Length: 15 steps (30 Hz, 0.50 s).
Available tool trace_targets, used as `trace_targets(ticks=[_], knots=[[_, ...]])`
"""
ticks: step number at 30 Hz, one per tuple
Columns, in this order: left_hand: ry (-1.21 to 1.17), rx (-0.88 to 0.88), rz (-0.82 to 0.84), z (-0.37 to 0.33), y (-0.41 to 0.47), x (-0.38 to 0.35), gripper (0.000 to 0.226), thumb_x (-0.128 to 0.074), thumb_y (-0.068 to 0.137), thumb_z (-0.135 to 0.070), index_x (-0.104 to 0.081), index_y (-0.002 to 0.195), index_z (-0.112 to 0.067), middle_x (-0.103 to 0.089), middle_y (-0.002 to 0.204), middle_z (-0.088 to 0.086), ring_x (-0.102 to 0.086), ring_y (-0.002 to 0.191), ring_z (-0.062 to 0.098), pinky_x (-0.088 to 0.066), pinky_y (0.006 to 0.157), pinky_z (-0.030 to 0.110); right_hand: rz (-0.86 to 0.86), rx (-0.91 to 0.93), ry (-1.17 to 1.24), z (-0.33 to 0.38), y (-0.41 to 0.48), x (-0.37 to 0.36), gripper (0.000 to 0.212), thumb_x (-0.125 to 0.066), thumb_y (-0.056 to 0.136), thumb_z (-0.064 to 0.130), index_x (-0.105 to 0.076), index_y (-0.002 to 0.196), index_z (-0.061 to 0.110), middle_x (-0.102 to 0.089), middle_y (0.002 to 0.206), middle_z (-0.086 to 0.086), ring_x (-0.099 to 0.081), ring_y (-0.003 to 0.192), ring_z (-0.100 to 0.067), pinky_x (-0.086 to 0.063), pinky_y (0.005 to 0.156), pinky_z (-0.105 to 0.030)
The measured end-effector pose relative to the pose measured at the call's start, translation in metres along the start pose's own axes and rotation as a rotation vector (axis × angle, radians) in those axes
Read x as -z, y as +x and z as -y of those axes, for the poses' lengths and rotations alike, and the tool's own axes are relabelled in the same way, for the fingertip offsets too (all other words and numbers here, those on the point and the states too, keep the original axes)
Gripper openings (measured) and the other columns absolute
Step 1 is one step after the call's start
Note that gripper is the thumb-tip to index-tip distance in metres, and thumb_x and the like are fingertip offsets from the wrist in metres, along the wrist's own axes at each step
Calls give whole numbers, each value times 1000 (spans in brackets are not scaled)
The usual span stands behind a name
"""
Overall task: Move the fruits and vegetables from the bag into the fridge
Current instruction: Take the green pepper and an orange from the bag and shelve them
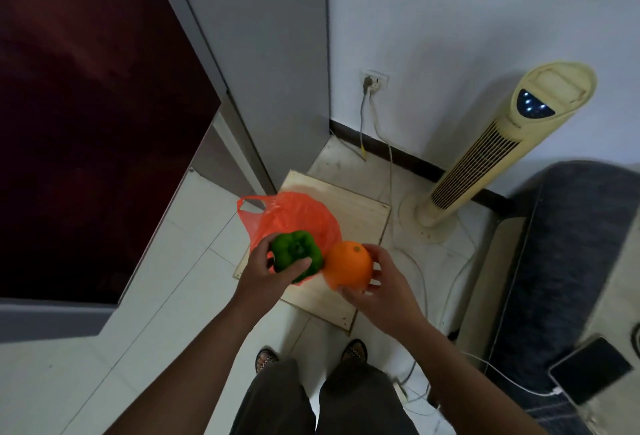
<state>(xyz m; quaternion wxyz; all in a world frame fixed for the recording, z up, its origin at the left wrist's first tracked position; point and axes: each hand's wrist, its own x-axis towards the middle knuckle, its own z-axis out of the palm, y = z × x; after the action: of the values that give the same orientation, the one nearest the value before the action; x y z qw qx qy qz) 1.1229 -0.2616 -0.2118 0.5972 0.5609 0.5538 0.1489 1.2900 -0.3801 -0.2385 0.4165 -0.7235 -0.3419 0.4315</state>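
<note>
My left hand (265, 270) grips a green bell pepper (295, 251), fingers and thumb curled round it. My right hand (382, 284) holds an orange (348, 263) from the right side. Both are lifted just above an orange-red plastic bag (291, 214) that lies slumped on a light wooden board (360, 212) on the floor. The bag's contents are hidden. The fridge (86, 105), dark red with a grey side, stands at the left with its door closed.
A cream tower fan (491, 143) stands at the right by the wall, cables trailing from a wall socket (374, 82) across the tiles. A grey sofa (571, 244) with a charging phone (590, 370) is at far right. My feet are below.
</note>
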Motion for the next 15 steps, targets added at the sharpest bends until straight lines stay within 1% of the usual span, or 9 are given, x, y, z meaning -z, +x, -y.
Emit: trace_targets(ticks=[2,4,7,9,12,13,15], knots=[[10,-13,14,1,-3,7,73,-83,61,-37,-47,124,-30,-50,127,-6,-51,116,16,-48,82,23,1,-4,2,2,1,-4,69,-81,68,31,-38,123,35,-46,120,10,-57,101,-11,-54,75,-24],[40,-24,-10,4,-8,15,79,-84,57,-37,-46,125,-30,-48,129,-6,-51,115,14,-46,76,16,16,12,-13,4,3,-11,71,-81,68,31,-38,125,33,-44,123,10,-55,103,-11,-54,75,-23],[78,-16,-109,14,-18,30,72,-83,66,-25,-44,127,-29,-45,133,-4,-51,112,11,-43,72,11,74,65,-69,4,6,-25,75,-82,67,29,-39,128,28,-40,127,9,-52,107,-11,-55,76,-24],[96,-2,-165,20,-30,41,74,-82,68,-26,-41,129,-30,-43,134,-6,-49,112,9,-42,72,9,126,115,-95,8,6,-36,74,-82,67,29,-38,127,30,-39,126,11,-50,110,-11,-56,79,-28],[65,31,-215,28,-48,60,84,-81,68,-28,-34,137,-24,-45,131,-8,-50,114,11,-43,76,13,195,153,-73,16,3,-53,74,-82,67,29,-39,127,32,-38,122,21,-50,111,-13,-56,80,-34],[40,38,-236,30,-55,66,82,-80,69,-26,-34,137,-22,-47,128,-8,-50,113,12,-42,73,11,206,164,-74,18,1,-59,74,-82,67,30,-40,127,31,-39,123,22,-51,111,-13,-57,80,-35],[1,44,-272,34,-68,79,72,-79,71,-24,-39,131,-20,-50,123,-7,-53,108,10,-42,67,8,230,192,-93,24,-4,-73,75,-82,66,32,-41,129,32,-41,125,15,-51,111,-12,-57,79,-33]])
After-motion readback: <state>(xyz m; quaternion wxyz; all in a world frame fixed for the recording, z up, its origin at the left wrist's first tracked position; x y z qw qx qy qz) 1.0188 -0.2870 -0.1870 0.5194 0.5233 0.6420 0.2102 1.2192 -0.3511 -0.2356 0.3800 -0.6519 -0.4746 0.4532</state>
